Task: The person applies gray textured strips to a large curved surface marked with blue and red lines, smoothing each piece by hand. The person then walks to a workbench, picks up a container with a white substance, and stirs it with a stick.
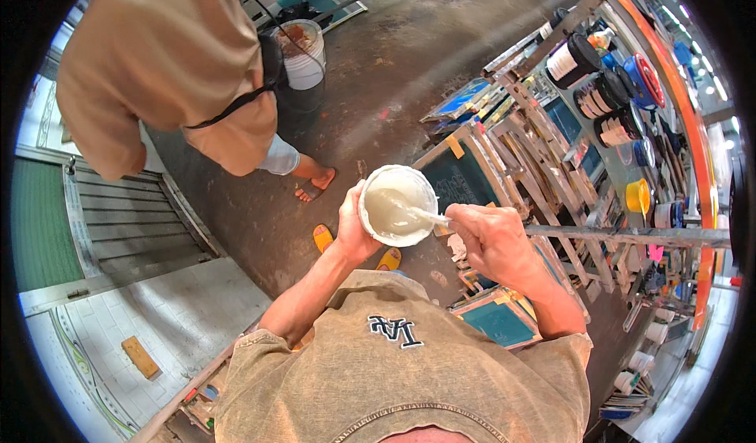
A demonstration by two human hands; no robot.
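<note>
**White tub of pale paste held and stirred at centre frame**

The white tub (396,204) is held just above the middle of the frame, over the dark concrete floor (378,73). It is gripped at its left rim by the left hand (354,226), fingers wrapped round the wall. A thick, creamy white paste is seen inside. A white stirring stick (409,209) is dipped in the paste, its handle clamped in the right hand (487,238), which is closed into a fist just right of the tub. At the right, stacked screen-printing frames (472,175) are leaned in rows. At the upper left, another person in a tan shirt (165,57) is bent over, and a white bucket (303,53) is stood close behind them.
</note>
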